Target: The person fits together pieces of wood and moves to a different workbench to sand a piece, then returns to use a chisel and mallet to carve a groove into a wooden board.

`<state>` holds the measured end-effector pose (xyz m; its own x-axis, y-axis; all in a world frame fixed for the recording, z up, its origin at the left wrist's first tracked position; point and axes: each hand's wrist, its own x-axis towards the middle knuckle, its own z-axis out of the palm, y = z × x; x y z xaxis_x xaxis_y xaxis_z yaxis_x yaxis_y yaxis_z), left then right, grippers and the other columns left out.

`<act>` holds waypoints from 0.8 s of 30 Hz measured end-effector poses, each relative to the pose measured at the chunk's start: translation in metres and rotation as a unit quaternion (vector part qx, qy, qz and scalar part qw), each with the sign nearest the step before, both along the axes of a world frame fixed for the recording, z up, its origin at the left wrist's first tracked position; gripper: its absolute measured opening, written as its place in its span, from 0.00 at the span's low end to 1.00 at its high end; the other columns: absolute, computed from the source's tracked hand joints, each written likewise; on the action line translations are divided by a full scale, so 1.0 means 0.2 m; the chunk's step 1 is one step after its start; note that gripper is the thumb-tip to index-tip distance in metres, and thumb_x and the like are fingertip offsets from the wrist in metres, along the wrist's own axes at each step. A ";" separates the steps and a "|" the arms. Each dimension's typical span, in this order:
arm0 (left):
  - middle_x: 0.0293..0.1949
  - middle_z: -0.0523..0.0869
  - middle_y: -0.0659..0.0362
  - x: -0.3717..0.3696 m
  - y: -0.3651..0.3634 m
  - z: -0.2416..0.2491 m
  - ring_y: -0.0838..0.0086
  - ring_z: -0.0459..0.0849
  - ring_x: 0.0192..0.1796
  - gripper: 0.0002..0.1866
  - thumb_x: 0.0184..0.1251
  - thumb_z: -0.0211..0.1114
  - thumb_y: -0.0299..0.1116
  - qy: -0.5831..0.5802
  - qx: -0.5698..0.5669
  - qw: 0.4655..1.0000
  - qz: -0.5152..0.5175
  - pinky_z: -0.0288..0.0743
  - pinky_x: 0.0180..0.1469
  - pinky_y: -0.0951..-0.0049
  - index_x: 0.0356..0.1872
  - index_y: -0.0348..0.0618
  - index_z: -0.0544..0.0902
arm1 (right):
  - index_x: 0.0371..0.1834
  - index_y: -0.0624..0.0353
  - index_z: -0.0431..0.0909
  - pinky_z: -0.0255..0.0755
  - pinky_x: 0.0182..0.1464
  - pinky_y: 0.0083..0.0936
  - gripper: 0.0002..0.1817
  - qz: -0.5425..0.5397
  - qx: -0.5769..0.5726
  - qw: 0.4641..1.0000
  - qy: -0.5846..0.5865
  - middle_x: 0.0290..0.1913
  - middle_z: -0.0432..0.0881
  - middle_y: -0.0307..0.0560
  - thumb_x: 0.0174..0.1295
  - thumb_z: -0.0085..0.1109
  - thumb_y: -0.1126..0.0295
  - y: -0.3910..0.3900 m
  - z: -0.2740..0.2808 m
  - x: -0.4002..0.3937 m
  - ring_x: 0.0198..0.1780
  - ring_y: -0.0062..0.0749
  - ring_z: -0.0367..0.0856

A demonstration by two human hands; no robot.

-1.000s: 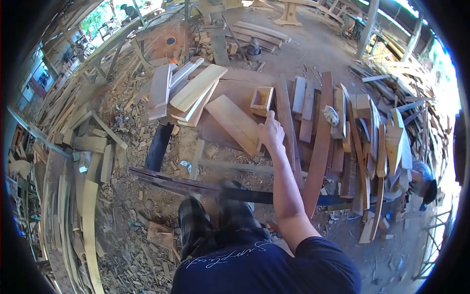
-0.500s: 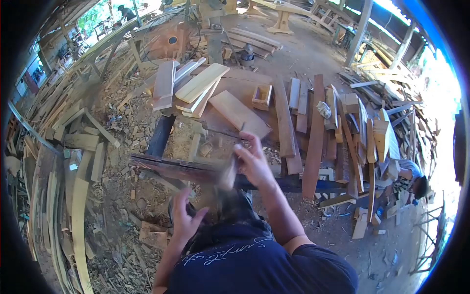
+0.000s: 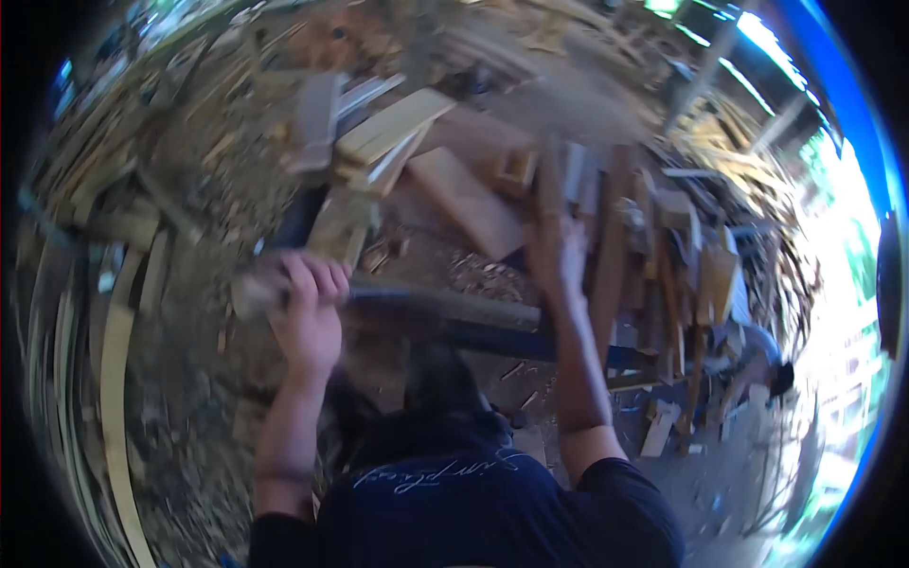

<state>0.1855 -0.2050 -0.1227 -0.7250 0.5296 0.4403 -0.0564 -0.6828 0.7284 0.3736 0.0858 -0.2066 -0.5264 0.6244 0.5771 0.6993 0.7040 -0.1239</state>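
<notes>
My left hand (image 3: 312,298) is raised over the left end of a long beam (image 3: 473,306), its fingers wrapped round a blurred, pale brown piece of wood (image 3: 254,292). That piece sticks out to the left of the fist, and its exact shape is lost in the motion. My right hand (image 3: 561,251) is stretched forward with fingers extended, overlapping the near part of a narrow plank (image 3: 551,185) on the workbench. Left of that hand lies a wide reddish board (image 3: 466,204), with a small wooden box (image 3: 515,170) just beyond.
Pale boards (image 3: 396,126) are stacked at the bench's far left. Many planks (image 3: 615,256) lie side by side on the right, near a bent-over person (image 3: 757,355). Long strips (image 3: 115,379) line the left, and offcuts and shavings cover the ground.
My left hand has gone from open to closed on a wood piece and moved up and left. My right hand has moved right and forward to the planks. The whole view is more blurred.
</notes>
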 end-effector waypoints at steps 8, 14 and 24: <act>0.20 0.69 0.65 -0.38 -0.13 0.12 0.76 0.70 0.25 0.09 0.74 0.58 0.37 0.025 0.070 0.997 0.036 0.68 0.37 0.70 0.36 0.47 0.70 | 0.70 0.62 0.61 0.66 0.64 0.50 0.46 -0.198 -0.168 0.961 -0.093 0.66 0.64 0.64 0.53 0.68 0.47 0.40 -0.04 -0.20 0.67 0.64 0.62; 0.18 0.71 0.67 -0.38 -0.05 0.14 0.80 0.72 0.20 0.12 0.68 0.66 0.35 0.066 0.003 0.998 -0.003 0.68 0.29 0.74 0.31 0.47 0.71 | 0.57 0.68 0.71 0.70 0.60 0.46 0.40 -0.159 -0.152 0.968 -0.118 0.59 0.73 0.67 0.48 0.69 0.48 0.71 -0.20 -0.15 0.59 0.58 0.74; 0.19 0.73 0.69 -0.42 0.03 0.12 0.85 0.73 0.18 0.15 0.63 0.72 0.36 0.044 -0.126 0.974 0.185 0.70 0.23 0.81 0.27 0.45 0.73 | 0.47 0.60 0.71 0.69 0.28 0.19 0.16 0.179 -0.513 0.707 0.453 0.30 0.74 0.43 0.61 0.59 0.64 0.44 0.14 0.28 0.27 0.25 0.74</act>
<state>0.1006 -0.1989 -0.0985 -0.8519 0.3379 0.4000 0.2309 -0.4433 0.8661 0.4302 0.1731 -0.1794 -0.4610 0.8793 0.1193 -0.1938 0.0314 -0.9805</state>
